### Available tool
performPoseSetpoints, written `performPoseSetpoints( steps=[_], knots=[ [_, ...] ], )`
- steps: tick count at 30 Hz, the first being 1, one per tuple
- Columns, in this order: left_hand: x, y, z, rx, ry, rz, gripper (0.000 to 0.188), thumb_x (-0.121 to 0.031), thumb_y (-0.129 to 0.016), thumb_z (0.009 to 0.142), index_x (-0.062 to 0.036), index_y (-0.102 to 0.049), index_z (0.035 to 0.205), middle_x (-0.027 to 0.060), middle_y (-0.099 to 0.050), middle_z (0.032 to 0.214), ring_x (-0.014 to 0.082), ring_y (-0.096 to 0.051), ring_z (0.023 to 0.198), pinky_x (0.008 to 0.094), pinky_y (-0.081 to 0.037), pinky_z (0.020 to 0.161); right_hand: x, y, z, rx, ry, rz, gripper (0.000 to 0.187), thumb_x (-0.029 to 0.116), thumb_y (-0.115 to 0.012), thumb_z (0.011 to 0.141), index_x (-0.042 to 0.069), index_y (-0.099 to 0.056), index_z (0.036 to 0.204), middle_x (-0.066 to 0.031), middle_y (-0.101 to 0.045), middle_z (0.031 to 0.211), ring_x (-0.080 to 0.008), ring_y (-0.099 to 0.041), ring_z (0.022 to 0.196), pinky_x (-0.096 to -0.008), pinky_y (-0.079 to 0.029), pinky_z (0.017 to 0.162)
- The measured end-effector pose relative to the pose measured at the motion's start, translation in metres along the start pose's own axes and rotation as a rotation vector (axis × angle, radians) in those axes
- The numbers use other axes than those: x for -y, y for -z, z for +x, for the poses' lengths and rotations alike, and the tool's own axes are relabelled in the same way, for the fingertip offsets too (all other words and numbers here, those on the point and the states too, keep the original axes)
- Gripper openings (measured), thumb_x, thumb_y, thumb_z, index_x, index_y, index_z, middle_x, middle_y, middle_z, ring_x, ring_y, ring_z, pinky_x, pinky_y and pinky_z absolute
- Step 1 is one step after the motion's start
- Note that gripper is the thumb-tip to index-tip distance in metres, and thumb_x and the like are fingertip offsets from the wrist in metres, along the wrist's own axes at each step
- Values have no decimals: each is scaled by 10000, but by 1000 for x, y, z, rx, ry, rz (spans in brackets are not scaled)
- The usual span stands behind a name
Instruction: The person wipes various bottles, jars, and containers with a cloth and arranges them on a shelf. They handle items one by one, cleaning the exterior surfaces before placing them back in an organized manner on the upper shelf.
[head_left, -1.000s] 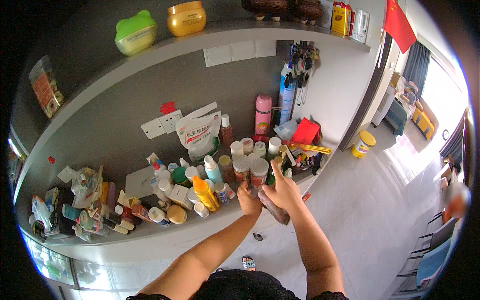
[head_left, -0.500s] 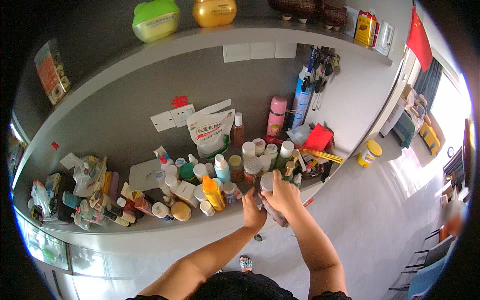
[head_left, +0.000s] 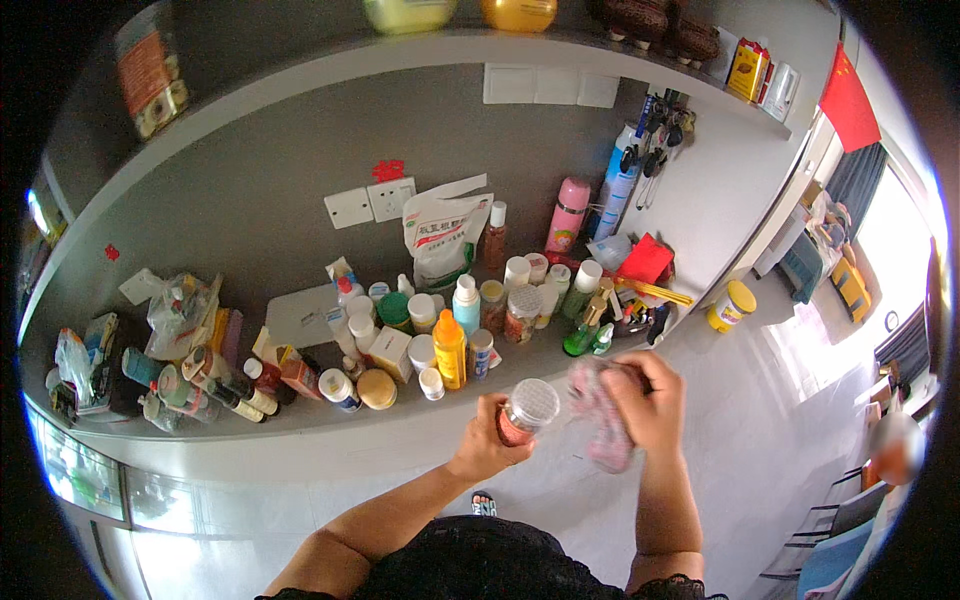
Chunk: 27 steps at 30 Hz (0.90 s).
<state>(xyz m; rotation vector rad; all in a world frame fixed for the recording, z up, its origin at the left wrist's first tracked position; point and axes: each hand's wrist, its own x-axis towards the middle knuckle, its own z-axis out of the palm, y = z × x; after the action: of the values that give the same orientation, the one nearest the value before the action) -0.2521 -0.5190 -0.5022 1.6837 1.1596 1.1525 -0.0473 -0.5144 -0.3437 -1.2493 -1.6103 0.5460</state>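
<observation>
My left hand (head_left: 487, 440) is closed round a clear jar (head_left: 533, 408) with a pale, textured lid and reddish contents, held out in front of the shelf edge. To its right, my right hand (head_left: 648, 405) grips a crumpled pinkish-grey cloth (head_left: 603, 420) that hangs down, slightly blurred. The cloth and the jar are apart. Behind them on the shelf stand a similar lidded jar (head_left: 522, 315), a green bottle (head_left: 580, 335) with a gold cap and a yellow-orange bottle (head_left: 450, 352).
The long grey shelf (head_left: 300, 432) carries many bottles, jars and boxes. A white bag (head_left: 440, 235) and a pink flask (head_left: 568, 215) stand at the back. Overhead runs a second shelf (head_left: 330, 85). A yellow bucket (head_left: 733, 305) stands on the floor to the right.
The jar has come off the shelf toward me, now in my left hand. My right hand has left its lid and moved right with the cloth. The view has shifted slightly.
</observation>
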Motion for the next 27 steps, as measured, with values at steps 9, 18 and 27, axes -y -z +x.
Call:
performPoseSetpoints(
  steps=[9,18,27],
  knots=[
    [-17,68,-33,-93,-133,-51,803,-209,-874,622,-45,-398,1247,143,-613,1067,252,-629,934,372,-517,789,16,-69,-4,141,282,-253,301,134,-735,732,83,-661,1020,-119,-632,892,-302,-623,795,-369,-511,703],
    [-75,124,-41,177,222,-1116,621,-186,-701,850,-31,-378,1358,79,-539,1232,178,-558,1105,349,-465,943,51,-124,-27,-25,326,9,288,109,-726,764,-5,-661,1021,-138,-643,877,-263,-615,812,-325,-484,707],
    [-46,161,-46,73,475,-1229,538,-460,-484,959,-79,-426,1333,97,-576,1215,250,-612,1031,470,-490,913,88,-146,-9,9,582,-31,271,153,-723,770,29,-673,1006,-130,-656,933,-275,-617,814,-361,-499,732]
  ],
)
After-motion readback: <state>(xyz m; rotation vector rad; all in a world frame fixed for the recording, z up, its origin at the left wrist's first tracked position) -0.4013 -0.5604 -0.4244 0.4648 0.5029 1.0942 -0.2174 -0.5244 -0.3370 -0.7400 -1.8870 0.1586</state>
